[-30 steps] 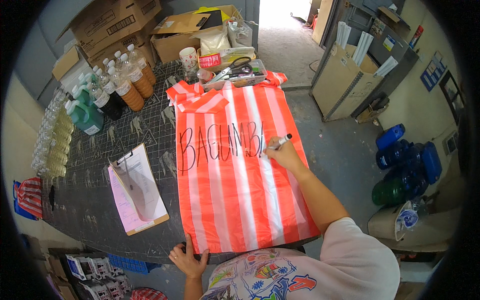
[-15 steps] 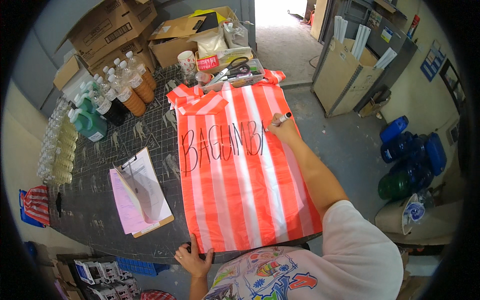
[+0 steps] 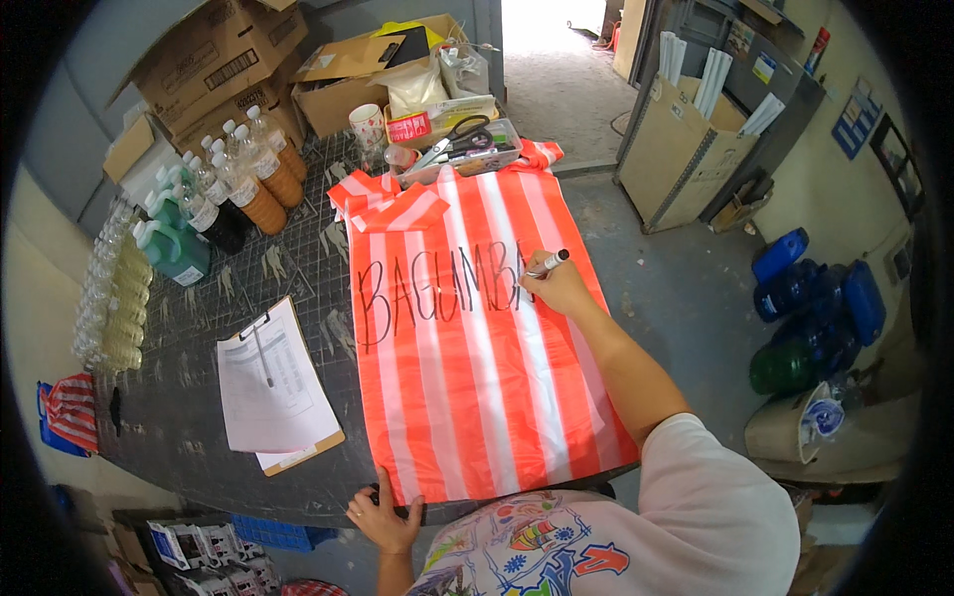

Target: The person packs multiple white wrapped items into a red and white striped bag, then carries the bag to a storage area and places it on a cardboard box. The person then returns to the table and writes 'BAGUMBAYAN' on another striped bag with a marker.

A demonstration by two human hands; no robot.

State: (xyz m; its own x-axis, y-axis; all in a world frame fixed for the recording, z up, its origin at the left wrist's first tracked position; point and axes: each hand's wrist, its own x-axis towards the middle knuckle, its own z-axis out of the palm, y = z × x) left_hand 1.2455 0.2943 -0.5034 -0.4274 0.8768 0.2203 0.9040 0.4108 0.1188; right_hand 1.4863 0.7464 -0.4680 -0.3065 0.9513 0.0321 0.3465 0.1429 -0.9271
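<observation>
A red-and-white striped plastic bag lies flat on the dark table, its handles folded at the far end. Large black handwritten letters run across its upper half. My right hand grips a marker with a white barrel and dark end, its tip side at the last letter on the right. At the bag's near left corner, my left hand rests with fingers spread, thumb and a finger touching the bag's edge.
Left of the bag lies a clipboard with papers and a pen. Bottles of orange, dark and green liquid stand at the far left beside cardboard boxes. A plastic tray with scissors sits beyond the bag. Blue water jugs are at right.
My right hand and the marker have moved slightly down and left at the last letter. The clipboard's lifted top sheet now lies flatter, covering the pink paper. My left hand stays in place.
</observation>
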